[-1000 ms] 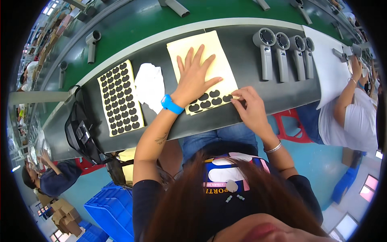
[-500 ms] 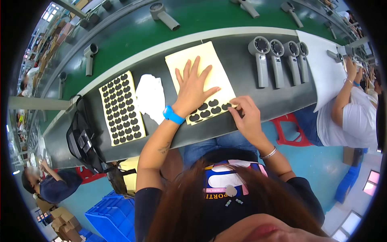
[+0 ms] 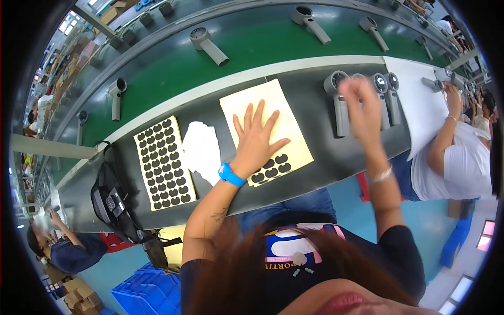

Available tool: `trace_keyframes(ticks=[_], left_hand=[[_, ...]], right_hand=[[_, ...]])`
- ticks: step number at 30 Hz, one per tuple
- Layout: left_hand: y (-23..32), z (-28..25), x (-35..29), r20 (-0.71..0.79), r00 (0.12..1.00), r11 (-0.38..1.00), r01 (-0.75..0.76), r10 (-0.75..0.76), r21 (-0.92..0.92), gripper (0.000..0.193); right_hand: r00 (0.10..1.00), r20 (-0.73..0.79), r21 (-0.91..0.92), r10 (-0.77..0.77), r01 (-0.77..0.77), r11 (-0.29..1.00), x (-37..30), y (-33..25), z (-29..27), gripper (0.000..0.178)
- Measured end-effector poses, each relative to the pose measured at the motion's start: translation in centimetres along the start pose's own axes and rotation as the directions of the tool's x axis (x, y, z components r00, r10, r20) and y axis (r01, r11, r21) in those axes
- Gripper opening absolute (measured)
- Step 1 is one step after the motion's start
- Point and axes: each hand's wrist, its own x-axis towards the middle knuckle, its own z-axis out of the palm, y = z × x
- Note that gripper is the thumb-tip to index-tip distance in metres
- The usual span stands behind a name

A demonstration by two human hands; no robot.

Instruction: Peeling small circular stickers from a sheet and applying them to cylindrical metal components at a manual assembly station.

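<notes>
1. Watching through the head cam here. My left hand (image 3: pixel 257 139) is flat on a pale yellow sheet (image 3: pixel 294 142), fingers spread wide, not gripping anything, basically just weight on the paper.
2. That sheet sits on the dark table (image 3: pixel 331 152) right in front of me, slightly tilted. A handful of black stickers (image 3: pixel 270 172) show near its lower left corner, just beside the wrist; the rest of what I can see is bare yellow.
3. My right hand (image 3: pixel 362 107) is up off to the right, fingers bent in toward the thumb. It's pretty motion-blurred, so I honestly can't tell if there's anything pinched in there.
4. Behind it is a row of four grey handheld fans (image 3: pixel 342 119), heads away from me, handles toward me. The hand partly covers the middle ones, and I can't tell if it's touching any.
5. Left of the yellow sheet there's a crumpled white cloth (image 3: pixel 202 149), and just beside that a second sheet (image 3: pixel 165 163) full of black notched stickers in rows.
6. Further left, a black bag (image 3: pixel 107 194) at the table's end.
7. Across the far side runs a green surface (image 3: pixel 252 47) with more grey fans (image 3: pixel 210 50) lying well apart.
8. Over on the right, a co-worker (image 3: pixel 467 163) in a white top.
</notes>
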Motion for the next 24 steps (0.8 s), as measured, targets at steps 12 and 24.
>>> trace_keyframes(ticks=[12,24], left_hand=[[0.3,0.3,0.2,-0.011,0.999,0.999,-0.032,0.032,0.013,0.068],[2.8,-6.3,0.7,-0.114,0.987,0.673,-0.009,-0.111,-0.740,0.070]], right_hand=[[0.989,0.124,-0.680,0.079,0.027,0.733,19.9,14.6,7.9,0.082],[0.818,0.093,0.063,-0.568,0.564,0.823,-0.1,-4.4,3.3,0.071]])
